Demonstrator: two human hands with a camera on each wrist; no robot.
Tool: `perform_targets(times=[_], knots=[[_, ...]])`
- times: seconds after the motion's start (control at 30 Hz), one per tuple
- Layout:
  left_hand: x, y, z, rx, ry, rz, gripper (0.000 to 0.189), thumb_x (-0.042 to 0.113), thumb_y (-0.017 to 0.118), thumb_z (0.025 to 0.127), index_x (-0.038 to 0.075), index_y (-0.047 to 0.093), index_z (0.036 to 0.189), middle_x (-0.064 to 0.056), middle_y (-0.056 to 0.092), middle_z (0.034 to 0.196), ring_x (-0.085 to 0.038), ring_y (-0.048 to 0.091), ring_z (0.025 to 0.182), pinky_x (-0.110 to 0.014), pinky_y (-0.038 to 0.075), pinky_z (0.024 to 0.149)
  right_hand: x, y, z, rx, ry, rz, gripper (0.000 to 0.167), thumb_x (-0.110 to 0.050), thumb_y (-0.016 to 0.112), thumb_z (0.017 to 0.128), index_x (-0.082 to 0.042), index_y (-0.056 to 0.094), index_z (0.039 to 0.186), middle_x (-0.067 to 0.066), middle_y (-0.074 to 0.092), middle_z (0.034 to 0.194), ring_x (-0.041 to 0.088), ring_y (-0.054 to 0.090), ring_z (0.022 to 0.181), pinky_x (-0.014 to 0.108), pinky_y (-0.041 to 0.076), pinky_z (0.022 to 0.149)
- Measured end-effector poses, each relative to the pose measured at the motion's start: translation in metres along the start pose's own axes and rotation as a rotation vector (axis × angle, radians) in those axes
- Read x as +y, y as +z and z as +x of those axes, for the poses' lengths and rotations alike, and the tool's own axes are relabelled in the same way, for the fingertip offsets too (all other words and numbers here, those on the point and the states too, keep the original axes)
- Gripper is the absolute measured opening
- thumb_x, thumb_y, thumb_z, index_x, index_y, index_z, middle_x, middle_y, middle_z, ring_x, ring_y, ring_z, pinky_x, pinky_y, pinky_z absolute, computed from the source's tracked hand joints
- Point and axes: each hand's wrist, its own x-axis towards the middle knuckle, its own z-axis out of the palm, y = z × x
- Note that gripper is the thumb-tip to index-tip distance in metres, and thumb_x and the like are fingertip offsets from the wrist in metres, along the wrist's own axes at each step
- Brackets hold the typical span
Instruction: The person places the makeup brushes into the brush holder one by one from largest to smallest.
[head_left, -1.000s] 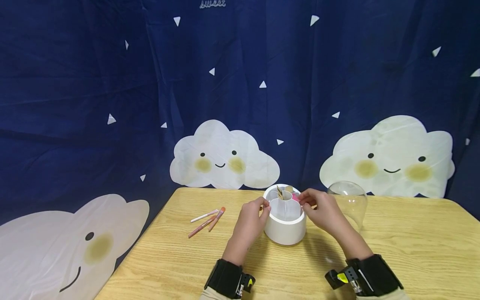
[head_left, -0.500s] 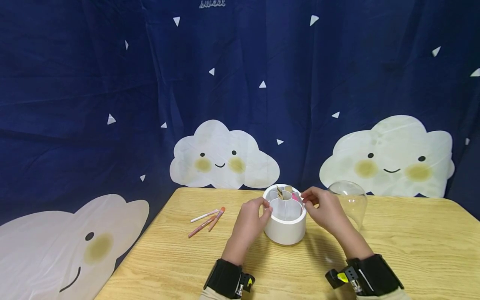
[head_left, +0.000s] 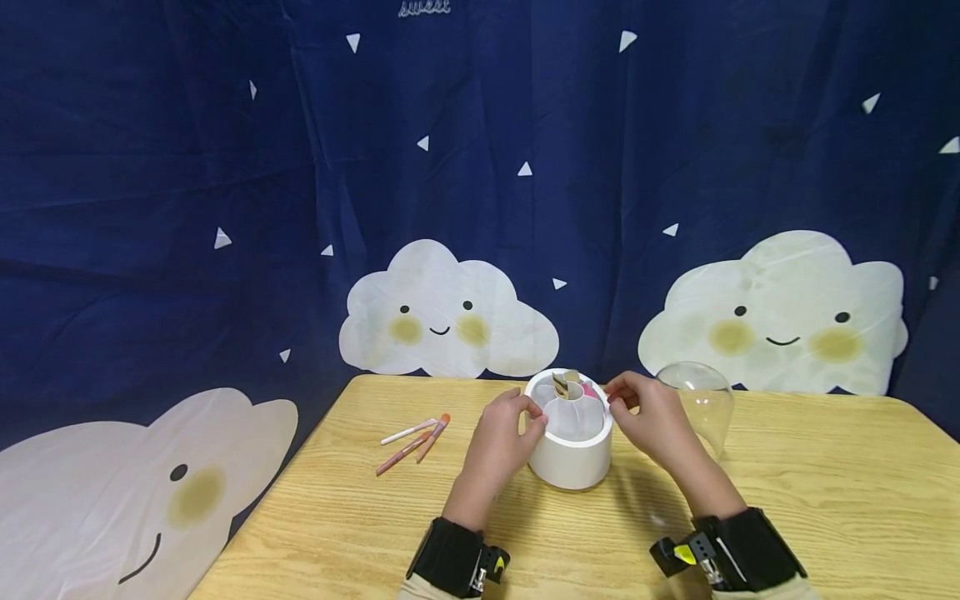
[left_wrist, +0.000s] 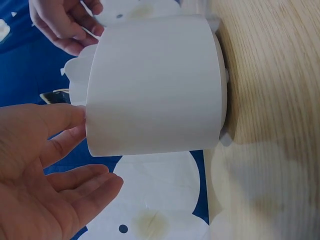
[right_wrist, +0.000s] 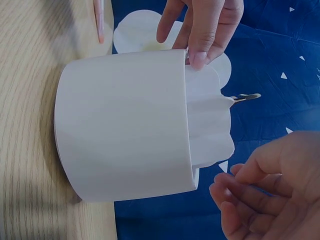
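Note:
A round white organizer [head_left: 570,458] stands upright on the table, its divided insert [right_wrist: 207,115] rising above the outer rim in scalloped lobes. A gold-and-dark, twisted-looking tip [head_left: 560,384] sticks up from the middle. At the back of the insert sit a pink item [head_left: 588,390] and a tan one. My left hand [head_left: 502,435] is at the left rim, thumb and forefinger tips touching the insert's edge, the other fingers extended loosely. My right hand [head_left: 651,417] hovers beside the right rim, fingers loosely bent; the right wrist view shows a gap between its fingertips and the insert.
Three makeup brushes [head_left: 415,439] lie on the wooden table [head_left: 315,533] to the left. A clear dome cover [head_left: 705,408] stands at the right, behind my right hand. A dark blue curtain [head_left: 480,183] with clouds hangs behind the table.
The insert has turned a little, its pink and tan items shifting left at the back. My left fingertips have moved slightly right; my right fingertips have drawn back from the insert.

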Motion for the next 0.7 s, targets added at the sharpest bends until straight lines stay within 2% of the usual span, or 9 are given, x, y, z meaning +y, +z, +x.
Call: perform_targets(times=[0.43,0.7], knots=[[0.0027,-0.0008,-0.0011,0.011,0.027,-0.005,0.008,0.018,0.075,0.091,0.011,0.072,0.089,-0.018,0.066,0.129,-0.033,0.063,0.122,-0.046,0.053,0.1,0.0001,0.0026,-0.0003,0.042,-0.02,0.0,0.013,0.002,0.062,0.086,0.002,0.069,0.096,0.008,0.069,0.083,0.02,0.064,0.075,0.029,0.052,0.065],[0.0025,-0.0065,0.0001,0.05,0.083,-0.029,0.005,0.015,0.073,0.091,0.011,0.072,0.09,-0.008,0.071,0.113,-0.024,0.066,0.112,-0.039,0.054,0.096,-0.0012,0.0011,-0.0008,0.02,-0.015,0.0,0.013,0.004,0.061,0.087,0.003,0.069,0.097,0.009,0.069,0.084,0.021,0.064,0.075,0.029,0.051,0.064]])
